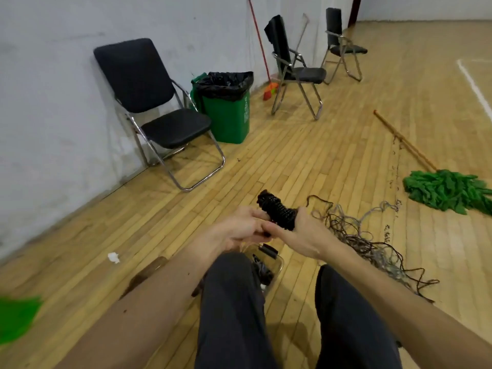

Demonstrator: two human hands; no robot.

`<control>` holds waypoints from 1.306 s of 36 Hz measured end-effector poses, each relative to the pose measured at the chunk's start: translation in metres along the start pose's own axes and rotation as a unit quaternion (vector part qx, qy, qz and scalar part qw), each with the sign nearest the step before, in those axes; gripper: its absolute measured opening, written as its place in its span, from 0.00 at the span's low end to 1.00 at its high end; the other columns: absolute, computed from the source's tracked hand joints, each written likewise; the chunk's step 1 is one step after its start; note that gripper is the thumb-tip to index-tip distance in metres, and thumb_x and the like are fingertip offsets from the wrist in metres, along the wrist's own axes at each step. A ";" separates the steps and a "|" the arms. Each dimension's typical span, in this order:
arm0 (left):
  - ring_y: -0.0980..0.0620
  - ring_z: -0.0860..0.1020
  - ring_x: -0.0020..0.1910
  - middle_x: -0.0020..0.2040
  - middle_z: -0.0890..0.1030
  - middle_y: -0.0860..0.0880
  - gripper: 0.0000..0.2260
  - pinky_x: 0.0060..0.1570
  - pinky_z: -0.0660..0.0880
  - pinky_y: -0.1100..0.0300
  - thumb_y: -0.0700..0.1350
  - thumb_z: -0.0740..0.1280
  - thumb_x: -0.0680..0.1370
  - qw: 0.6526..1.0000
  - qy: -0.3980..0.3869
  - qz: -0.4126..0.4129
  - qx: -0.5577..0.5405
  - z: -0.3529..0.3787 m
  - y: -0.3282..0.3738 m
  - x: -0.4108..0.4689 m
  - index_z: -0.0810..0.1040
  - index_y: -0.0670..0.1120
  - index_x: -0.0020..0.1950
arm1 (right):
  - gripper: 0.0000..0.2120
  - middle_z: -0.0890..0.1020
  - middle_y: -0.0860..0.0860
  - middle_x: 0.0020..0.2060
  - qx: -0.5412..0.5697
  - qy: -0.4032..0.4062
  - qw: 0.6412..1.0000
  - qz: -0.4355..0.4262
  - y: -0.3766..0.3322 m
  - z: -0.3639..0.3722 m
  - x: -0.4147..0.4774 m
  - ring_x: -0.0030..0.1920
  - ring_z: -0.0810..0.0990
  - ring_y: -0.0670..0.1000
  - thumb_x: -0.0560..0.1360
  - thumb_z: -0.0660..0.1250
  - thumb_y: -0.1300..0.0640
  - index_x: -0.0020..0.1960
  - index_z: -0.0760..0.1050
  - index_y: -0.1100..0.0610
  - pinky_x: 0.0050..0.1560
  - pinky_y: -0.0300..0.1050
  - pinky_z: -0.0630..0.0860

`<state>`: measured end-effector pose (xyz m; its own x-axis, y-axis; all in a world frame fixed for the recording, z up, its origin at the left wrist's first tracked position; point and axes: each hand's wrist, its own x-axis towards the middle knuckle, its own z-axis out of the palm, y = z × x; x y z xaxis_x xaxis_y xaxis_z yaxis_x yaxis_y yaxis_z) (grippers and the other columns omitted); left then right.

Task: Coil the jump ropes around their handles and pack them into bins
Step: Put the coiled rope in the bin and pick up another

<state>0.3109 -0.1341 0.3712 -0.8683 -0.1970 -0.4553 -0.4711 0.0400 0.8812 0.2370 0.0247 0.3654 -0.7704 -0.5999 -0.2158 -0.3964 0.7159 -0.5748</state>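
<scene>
Two knees [231, 278], left hand [234, 233], right hand [302, 231], fingers [250, 213] gripping one coiled rope [277, 211], three chairs [175, 126]

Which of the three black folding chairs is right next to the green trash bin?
The closest chair, leftmost against the wall; the green bin stands just beside its seat. The middle chair and the far chair stand beyond it.

A clear bin [277, 262] at lower centre is mostly hidden behind the person's left knee [234, 278], its dark contents indistinct. The coiled jump rope [277, 210] covers its own handles. A blurred green shape [16, 318] is cut off at the lower left edge; print on the green trash bin [229, 123] is too small to read.
</scene>
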 end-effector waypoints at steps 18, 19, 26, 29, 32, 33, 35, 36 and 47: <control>0.52 0.84 0.50 0.54 0.83 0.43 0.12 0.51 0.81 0.57 0.43 0.57 0.86 0.983 0.069 -0.152 -0.081 -0.198 -0.113 0.126 0.76 0.40 0.62 | 0.30 0.75 0.51 0.40 -0.075 -0.174 0.979 -0.069 -0.079 0.153 0.222 0.41 0.76 0.52 0.75 0.56 0.27 0.49 0.68 0.56 0.35 0.43 0.69; 0.51 0.83 0.54 0.58 0.83 0.43 0.13 0.50 0.81 0.58 0.45 0.57 0.86 0.980 0.067 -0.161 -0.098 -0.205 -0.128 0.137 0.75 0.41 0.64 | 0.33 0.76 0.51 0.40 -0.054 -0.191 0.979 -0.038 -0.073 0.168 0.238 0.41 0.76 0.52 0.74 0.53 0.25 0.50 0.68 0.56 0.38 0.46 0.70; 0.47 0.82 0.57 0.60 0.81 0.45 0.21 0.53 0.82 0.54 0.53 0.69 0.79 0.943 0.125 -0.211 -0.226 -0.210 -0.259 0.213 0.76 0.43 0.67 | 0.30 0.79 0.50 0.47 0.068 -0.305 0.947 0.077 -0.025 0.291 0.318 0.40 0.78 0.47 0.81 0.48 0.31 0.64 0.71 0.52 0.45 0.38 0.75; 0.45 0.82 0.59 0.62 0.81 0.43 0.18 0.60 0.79 0.47 0.50 0.69 0.79 0.915 0.148 -0.222 -0.303 -0.210 -0.304 0.241 0.76 0.41 0.65 | 0.29 0.81 0.47 0.52 0.118 -0.360 0.919 0.111 -0.006 0.338 0.339 0.50 0.79 0.47 0.82 0.48 0.34 0.66 0.76 0.52 0.53 0.36 0.75; 0.46 0.84 0.53 0.59 0.82 0.43 0.17 0.56 0.81 0.50 0.50 0.68 0.80 0.916 0.202 -0.223 -0.266 -0.211 -0.345 0.274 0.76 0.40 0.63 | 0.38 0.79 0.55 0.60 0.055 -0.354 0.926 0.121 0.012 0.381 0.364 0.56 0.77 0.53 0.79 0.46 0.29 0.68 0.77 0.56 0.58 0.42 0.70; 0.47 0.84 0.51 0.57 0.82 0.43 0.16 0.55 0.82 0.50 0.51 0.67 0.81 0.921 0.215 -0.224 -0.237 -0.211 -0.353 0.282 0.77 0.41 0.62 | 0.40 0.80 0.56 0.58 0.027 -0.341 0.931 0.127 0.019 0.391 0.371 0.56 0.78 0.54 0.78 0.45 0.28 0.65 0.79 0.58 0.56 0.44 0.72; 0.49 0.85 0.47 0.52 0.83 0.46 0.15 0.54 0.82 0.50 0.53 0.65 0.82 0.928 0.223 -0.230 -0.189 -0.209 -0.373 0.302 0.78 0.43 0.60 | 0.39 0.82 0.55 0.47 0.025 -0.332 0.933 0.137 0.034 0.415 0.385 0.47 0.80 0.53 0.78 0.48 0.28 0.52 0.81 0.60 0.43 0.43 0.74; 0.50 0.84 0.45 0.50 0.83 0.47 0.15 0.51 0.82 0.52 0.54 0.64 0.82 0.932 0.228 -0.231 -0.162 -0.208 -0.381 0.311 0.79 0.44 0.58 | 0.36 0.81 0.54 0.41 0.032 -0.323 0.936 0.136 0.040 0.426 0.391 0.40 0.79 0.51 0.79 0.50 0.30 0.45 0.80 0.60 0.37 0.42 0.71; 0.50 0.81 0.50 0.49 0.83 0.49 0.11 0.52 0.81 0.51 0.52 0.70 0.79 0.926 0.238 -0.282 0.077 -0.205 -0.444 0.379 0.83 0.44 0.52 | 0.23 0.81 0.58 0.53 -0.040 -0.249 0.962 0.107 0.091 0.495 0.431 0.44 0.80 0.53 0.81 0.62 0.41 0.65 0.78 0.58 0.32 0.41 0.71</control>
<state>0.2227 -0.4278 -0.1664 -0.3278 -0.6372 -0.6975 -0.8770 -0.0692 0.4754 0.1155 -0.3457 -0.1705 -0.5116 -0.5182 -0.6853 -0.3085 0.8552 -0.4164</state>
